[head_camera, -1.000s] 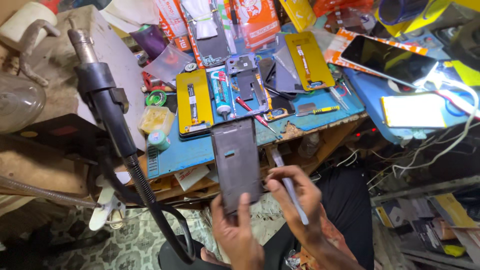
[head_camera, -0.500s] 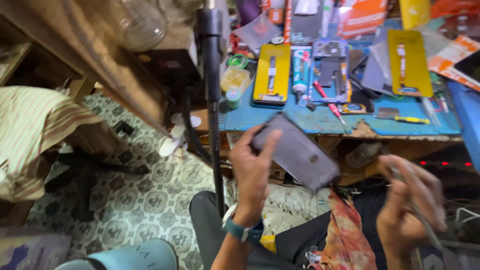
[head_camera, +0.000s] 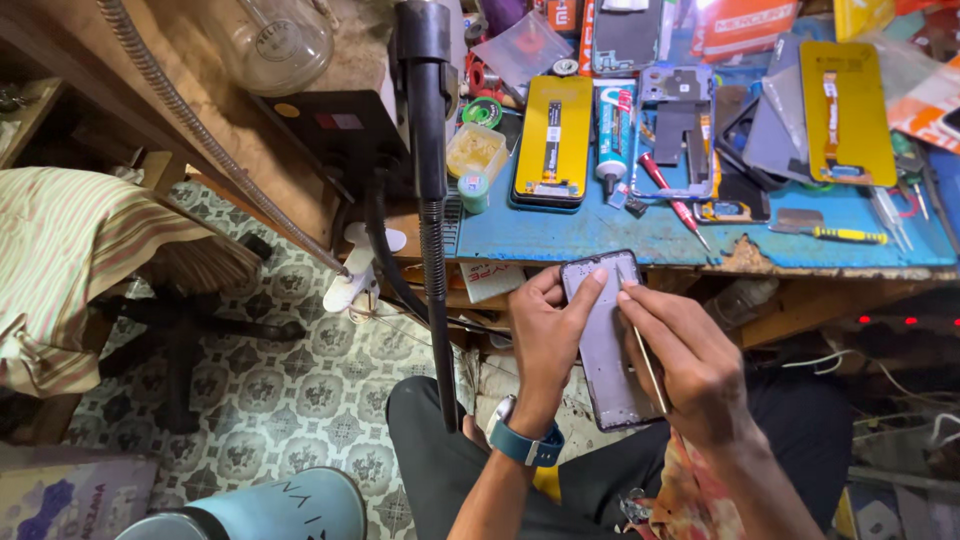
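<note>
left hand (head_camera: 548, 345): fingers clasped around grey phone frame (head_camera: 606, 345), held over the lap just below the blue tabletop (head_camera: 600, 232) edge | right hand (head_camera: 690, 365): fingers pinching thin metal tool (head_camera: 645, 362), its tip on the frame's upper end beside the left fingertips

A phone frame (head_camera: 606, 345) is gripped by the left hand (head_camera: 548, 340); tweezers (head_camera: 642, 352) are pinched by the right hand (head_camera: 688, 362) at its three o'clock.

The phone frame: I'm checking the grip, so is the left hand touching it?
Touching. The head view shows the left hand wrapped around the phone frame, fingers lying across its face.
</note>
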